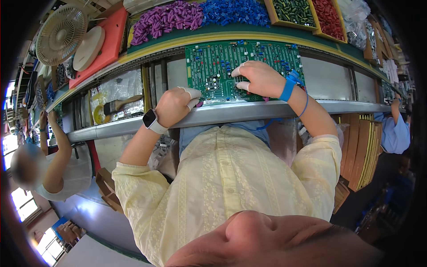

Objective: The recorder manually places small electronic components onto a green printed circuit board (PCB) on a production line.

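Note:
A large green circuit board [207, 62], dotted with small parts, rests in the rail track before me. At its near left corner my left hand [175, 106] is closed, white covers on its fingertips, pinching a small purple component [199, 104]. My right hand [262, 79] reaches over the middle of the board. Its covered thumb and forefinger are bent toward the board's surface around small parts; what lies between them is too small to make out. Another purple component [266, 99] shows below that palm, and whether the curled fingers hold it is hidden.
Beyond the track lie piles of purple components [171, 18] and blue components [235, 12], with boxes of green parts [293, 11] and red parts [329, 18]. A metal rail [222, 109] runs along the near side. Left are a brush [120, 104] and a fan [61, 34].

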Available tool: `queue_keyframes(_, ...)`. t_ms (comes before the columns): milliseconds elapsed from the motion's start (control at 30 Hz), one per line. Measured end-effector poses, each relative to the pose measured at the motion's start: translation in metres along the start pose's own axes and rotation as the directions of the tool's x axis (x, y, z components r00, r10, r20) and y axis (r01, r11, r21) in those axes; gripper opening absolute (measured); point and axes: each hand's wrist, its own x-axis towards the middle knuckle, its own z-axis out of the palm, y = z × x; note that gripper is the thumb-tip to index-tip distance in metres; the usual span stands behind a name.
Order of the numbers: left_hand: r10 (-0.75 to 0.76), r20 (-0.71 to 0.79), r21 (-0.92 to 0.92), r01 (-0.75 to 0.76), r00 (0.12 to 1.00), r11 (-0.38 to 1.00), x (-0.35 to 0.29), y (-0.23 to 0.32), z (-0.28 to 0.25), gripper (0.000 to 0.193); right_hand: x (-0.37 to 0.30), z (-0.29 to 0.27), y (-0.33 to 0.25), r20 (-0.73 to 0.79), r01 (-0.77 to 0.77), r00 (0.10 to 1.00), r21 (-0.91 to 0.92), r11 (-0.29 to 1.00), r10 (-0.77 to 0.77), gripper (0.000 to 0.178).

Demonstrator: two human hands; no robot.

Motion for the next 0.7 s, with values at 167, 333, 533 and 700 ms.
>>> queue_keyframes(167,-0.029,-0.017,-0.014,0.029,0.999,0.999,0.0007,0.0043,-0.0016,0.016,-0.0017,0.0039,0.0002,-0.017,-0.010,1.000,0.020,1.000,0.010,0.029)
queue_keyframes(333,-0.059,-0.023,-0.037,0.059,0.998,0.998,0.0001,0.0034,-0.0006,0.016,-0.0017,0.0034,-0.0016,-0.012,-0.022,1.000,0.028,0.999,0.022,0.029)
queue_keyframes(533,-0.092,-0.027,-0.045,0.091,0.995,0.995,-0.0010,0.0021,0.0009,0.016,-0.0043,0.0041,-0.0004,-0.038,-0.026,0.999,0.061,0.998,0.029,0.029)
queue_keyframes(700,-0.091,-0.034,-0.061,0.088,0.995,0.994,-0.0007,0.0016,0.0013,0.016,-0.0045,0.0048,0.0003,-0.060,-0.018,0.998,0.083,0.996,0.023,0.029)
